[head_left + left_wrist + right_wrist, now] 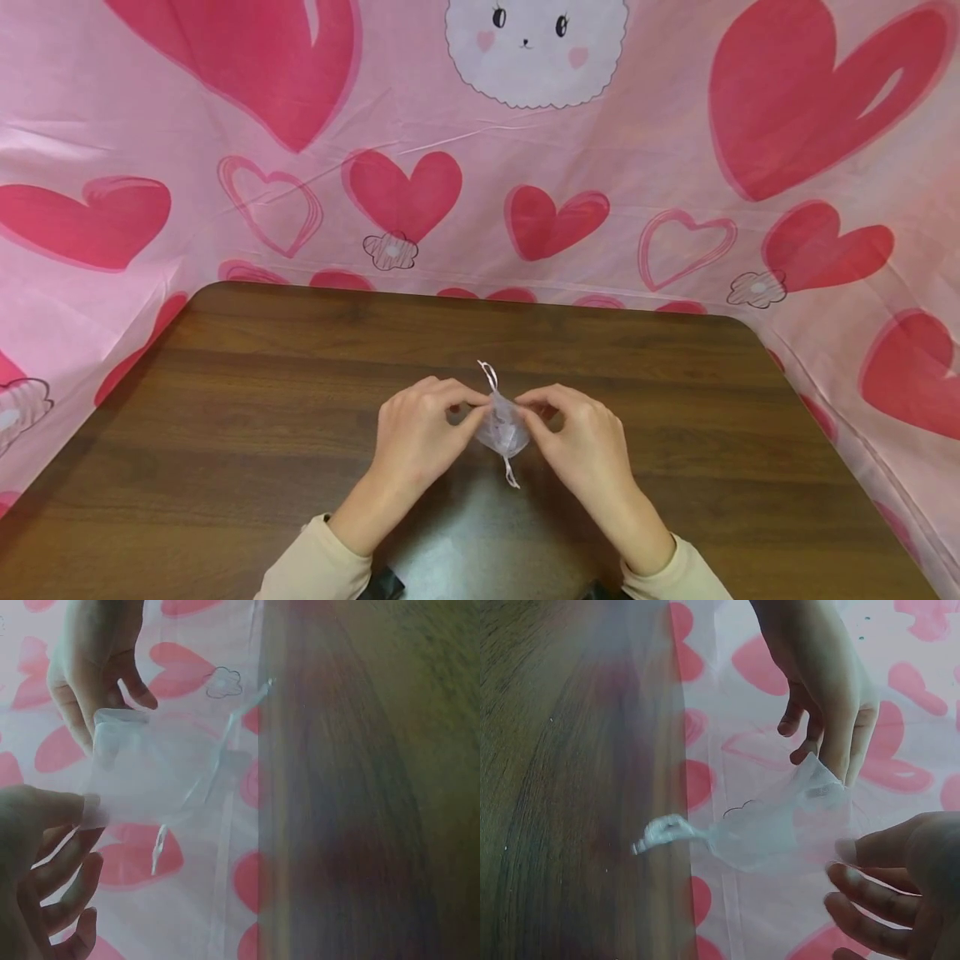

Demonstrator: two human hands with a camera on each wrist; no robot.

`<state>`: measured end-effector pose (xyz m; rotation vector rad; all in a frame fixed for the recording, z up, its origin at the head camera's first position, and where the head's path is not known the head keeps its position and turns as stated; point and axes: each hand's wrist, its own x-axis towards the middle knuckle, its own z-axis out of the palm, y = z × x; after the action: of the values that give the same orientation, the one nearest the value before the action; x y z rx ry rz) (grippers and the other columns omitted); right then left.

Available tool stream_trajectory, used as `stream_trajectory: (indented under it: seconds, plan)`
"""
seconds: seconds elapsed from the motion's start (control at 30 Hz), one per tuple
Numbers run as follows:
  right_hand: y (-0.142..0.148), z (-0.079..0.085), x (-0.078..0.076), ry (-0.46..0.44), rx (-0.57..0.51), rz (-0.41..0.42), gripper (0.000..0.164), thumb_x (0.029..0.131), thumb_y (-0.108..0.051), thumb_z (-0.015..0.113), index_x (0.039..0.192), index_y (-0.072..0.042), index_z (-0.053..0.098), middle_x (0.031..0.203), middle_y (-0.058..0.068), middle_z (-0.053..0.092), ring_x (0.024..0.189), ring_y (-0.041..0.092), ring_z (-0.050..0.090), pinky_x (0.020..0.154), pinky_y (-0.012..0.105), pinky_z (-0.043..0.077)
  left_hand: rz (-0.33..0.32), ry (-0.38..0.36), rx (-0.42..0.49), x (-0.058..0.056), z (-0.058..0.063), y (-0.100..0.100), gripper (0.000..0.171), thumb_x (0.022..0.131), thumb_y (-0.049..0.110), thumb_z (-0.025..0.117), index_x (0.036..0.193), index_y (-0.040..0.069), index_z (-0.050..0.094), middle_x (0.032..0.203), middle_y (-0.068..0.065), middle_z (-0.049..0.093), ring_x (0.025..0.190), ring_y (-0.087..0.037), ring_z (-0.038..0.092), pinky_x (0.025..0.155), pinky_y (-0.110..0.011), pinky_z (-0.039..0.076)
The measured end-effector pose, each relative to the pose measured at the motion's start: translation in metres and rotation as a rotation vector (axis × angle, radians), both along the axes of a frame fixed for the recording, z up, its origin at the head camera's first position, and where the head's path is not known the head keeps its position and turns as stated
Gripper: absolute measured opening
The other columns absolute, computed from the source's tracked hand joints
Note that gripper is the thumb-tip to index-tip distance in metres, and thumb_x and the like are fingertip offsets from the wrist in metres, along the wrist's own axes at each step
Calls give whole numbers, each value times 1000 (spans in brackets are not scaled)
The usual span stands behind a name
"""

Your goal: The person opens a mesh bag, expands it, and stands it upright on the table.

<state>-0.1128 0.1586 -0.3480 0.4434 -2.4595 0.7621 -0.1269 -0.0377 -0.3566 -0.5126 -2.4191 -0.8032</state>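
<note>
Between both hands hangs a small sheer white drawstring pouch (504, 429), its ribbon loops sticking out at two opposite sides. My left hand (423, 425) pinches one edge between thumb and forefinger. Opposite it, my right hand (581, 437) pinches the other edge the same way. In the left wrist view the translucent pouch (161, 769) is spread between the two hands, with a ribbon (221, 754) trailing from it. The right wrist view shows the pouch (772, 829) with a twisted ribbon loop (667, 827) at one side.
A dark brown wooden table (262, 400) lies below the hands. Behind it and at both sides hangs a pink cloth (480, 125) printed with red hearts. Beige sleeves (322, 562) cover the forearms, with dark objects beside them at the bottom edge.
</note>
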Motion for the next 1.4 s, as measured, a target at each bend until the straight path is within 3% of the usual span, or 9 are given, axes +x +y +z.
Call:
stream_trajectory:
  seconds: [0.27,0.37,0.53,0.63,0.93,1.17,1.4]
  plan:
    - [-1,0,3,-110,69,-9,19,77,-13,85,94,-18,78,76,-10,67,63,5,57,53,29,42,65,-6,52,0,-1,0,12,74,27,87,79,30,77,70,15,65,62,-2,54,53,-29,40]
    - [-1,0,3,-121,81,-20,17,77,-13,85,91,-19,79,75,-10,67,61,5,55,52,29,40,81,-9,55,-1,-1,-1,11,74,26,86,79,29,76,69,13,64,62,-3,55,53,-29,40]
    - [-1,0,3,-97,78,-23,15,76,-12,84,87,-20,80,77,-8,70,66,11,64,54,34,45,87,-23,46,-2,-1,-2,14,75,28,87,78,30,74,68,13,62,62,-3,54,53,-29,40]
    - [-1,0,2,-71,73,-27,15,76,-11,85,85,-21,80,79,-6,72,71,16,68,55,37,47,67,-43,35,-2,0,-2,17,75,29,87,81,30,72,70,16,60,65,-2,54,54,-29,41]
    - [1,0,1,-55,80,-31,15,74,-10,86,80,-21,77,79,-6,72,69,19,68,54,37,47,-83,-86,-50,-1,-2,0,23,76,38,86,95,32,75,81,20,57,69,1,54,54,-24,41]
    - [0,-1,0,-43,75,-15,18,73,-10,87,80,-21,76,79,-8,72,61,14,62,54,33,45,-71,-53,-63,-1,-2,0,12,77,36,85,87,33,79,89,19,62,82,-4,56,56,-27,45]
    - [1,-2,-1,-5,66,7,19,73,-9,88,81,-21,76,77,-11,68,65,8,61,54,30,46,-52,-41,-127,-1,-3,0,9,79,34,83,87,34,78,79,21,67,68,-3,55,52,-26,41]
